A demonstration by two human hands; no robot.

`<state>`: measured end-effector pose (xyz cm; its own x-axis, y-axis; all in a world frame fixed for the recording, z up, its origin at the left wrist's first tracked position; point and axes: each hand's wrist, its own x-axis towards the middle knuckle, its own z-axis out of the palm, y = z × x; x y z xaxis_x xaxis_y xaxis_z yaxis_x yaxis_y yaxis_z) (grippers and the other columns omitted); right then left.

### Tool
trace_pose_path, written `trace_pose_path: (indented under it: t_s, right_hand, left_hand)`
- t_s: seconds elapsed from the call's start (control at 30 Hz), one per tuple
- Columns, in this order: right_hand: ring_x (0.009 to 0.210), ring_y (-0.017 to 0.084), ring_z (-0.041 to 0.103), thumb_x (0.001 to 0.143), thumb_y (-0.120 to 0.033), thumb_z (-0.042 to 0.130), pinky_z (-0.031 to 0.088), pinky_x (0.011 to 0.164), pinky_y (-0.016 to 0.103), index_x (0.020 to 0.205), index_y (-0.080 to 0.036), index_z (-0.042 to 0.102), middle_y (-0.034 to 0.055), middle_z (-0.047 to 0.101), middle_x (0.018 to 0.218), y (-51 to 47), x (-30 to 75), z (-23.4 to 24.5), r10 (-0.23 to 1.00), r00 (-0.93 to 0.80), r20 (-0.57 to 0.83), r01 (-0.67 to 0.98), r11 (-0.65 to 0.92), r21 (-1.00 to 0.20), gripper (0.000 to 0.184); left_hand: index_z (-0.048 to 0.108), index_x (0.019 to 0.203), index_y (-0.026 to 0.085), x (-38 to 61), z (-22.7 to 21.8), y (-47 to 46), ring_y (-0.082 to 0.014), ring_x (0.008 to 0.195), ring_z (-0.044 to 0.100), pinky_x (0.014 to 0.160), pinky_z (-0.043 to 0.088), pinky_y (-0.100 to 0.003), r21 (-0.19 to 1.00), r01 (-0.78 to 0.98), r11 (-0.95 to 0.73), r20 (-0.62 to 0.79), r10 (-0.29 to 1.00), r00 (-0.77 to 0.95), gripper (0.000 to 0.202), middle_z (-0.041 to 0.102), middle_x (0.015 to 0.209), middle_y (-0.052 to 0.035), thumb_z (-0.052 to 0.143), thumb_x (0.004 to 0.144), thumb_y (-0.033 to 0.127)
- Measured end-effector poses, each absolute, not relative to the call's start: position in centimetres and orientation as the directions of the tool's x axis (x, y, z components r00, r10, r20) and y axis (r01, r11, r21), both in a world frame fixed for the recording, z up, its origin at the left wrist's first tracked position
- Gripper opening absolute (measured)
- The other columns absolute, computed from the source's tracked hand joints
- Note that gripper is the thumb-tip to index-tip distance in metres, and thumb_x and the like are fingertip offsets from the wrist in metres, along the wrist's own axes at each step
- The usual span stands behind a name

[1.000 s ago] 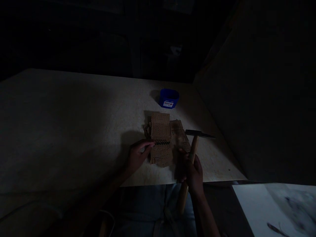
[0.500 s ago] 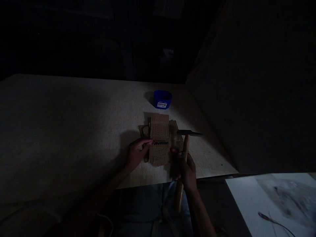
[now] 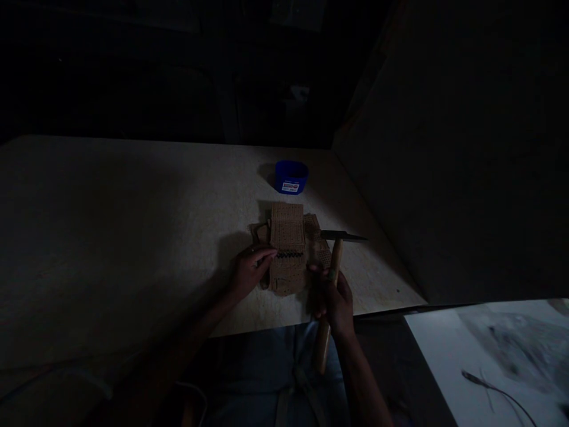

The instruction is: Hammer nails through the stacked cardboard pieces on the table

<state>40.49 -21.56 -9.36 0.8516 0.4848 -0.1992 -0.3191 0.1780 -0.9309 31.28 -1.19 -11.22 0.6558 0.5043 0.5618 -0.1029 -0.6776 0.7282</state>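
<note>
A brown piece [image 3: 287,228] with rows of small holes, like woven or punched leather, lies flat near the table's front edge. A dark zigzag row [image 3: 290,255] crosses its middle. At the row's left end, my left hand [image 3: 251,270] has thumb and forefinger pinched together; what is between the fingertips is too dark to make out. My right hand [image 3: 335,299] is wrapped around the wooden handle of a hammer [image 3: 336,255], just right of the brown piece. The hammer's dark metal head is uppermost, held above the table, and its handle end hangs past the edge.
Behind the brown piece stands a blue container [image 3: 291,177] with a white label. More brown perforated pieces [image 3: 325,257] lie to its right. A dark upright panel [image 3: 466,166] borders the table [image 3: 133,225] on the right. A white surface [image 3: 440,344] at lower right carries a cable [image 3: 473,378] and clear plastic.
The view has shifted slightly, so most things sit a little higher. My right hand keeps the hammer raised in nearly the same place, and my left hand stays at the row's left end.
</note>
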Motion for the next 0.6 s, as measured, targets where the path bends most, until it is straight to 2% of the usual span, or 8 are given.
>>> trace_pose_path:
  t_s: [0.2, 0.33, 0.6]
  right_hand:
    - [0.028, 0.003, 0.04, 0.083, -0.048, 0.072, 0.036, 0.024, 0.02, 0.094, -0.024, 0.052, 0.0003, 0.077, 0.102, -21.63, 40.56, -9.31, 0.485, 0.851, -0.201, -0.312, 0.16, -0.937, 0.033]
    - [0.028, 0.002, 0.04, 0.082, -0.048, 0.073, 0.037, 0.025, 0.02, 0.093, -0.023, 0.051, 0.0037, 0.077, 0.107, -21.57, 40.49, -8.98, 0.483, 0.851, -0.208, -0.31, 0.14, -0.941, 0.035]
    - [0.028, 0.003, 0.04, 0.082, -0.05, 0.073, 0.036, 0.025, 0.019, 0.091, -0.022, 0.051, 0.0038, 0.077, 0.099, -21.39, 40.44, -8.69, 0.497, 0.841, -0.212, -0.325, 0.152, -0.933, 0.037]
  left_hand:
    - [0.077, 0.098, 0.025, 31.22, -11.28, -0.92, -0.0161, 0.086, 0.073, 0.078, 0.06, -0.027, 0.686, -0.135, -0.715, 0.587, 0.434, 0.683, 0.015, 0.078, 0.093, -0.0039, 0.063, 0.093, 0.024]
    - [0.078, 0.098, 0.025, 31.11, -11.42, -0.9, -0.0168, 0.088, 0.073, 0.08, 0.06, -0.029, 0.69, -0.113, -0.715, 0.572, 0.443, 0.69, 0.017, 0.078, 0.095, -0.0045, 0.062, 0.094, 0.027]
    - [0.077, 0.099, 0.025, 31.1, -11.5, -0.98, -0.0166, 0.087, 0.073, 0.079, 0.06, -0.029, 0.682, -0.114, -0.722, 0.576, 0.435, 0.692, 0.017, 0.078, 0.094, -0.005, 0.061, 0.094, 0.026]
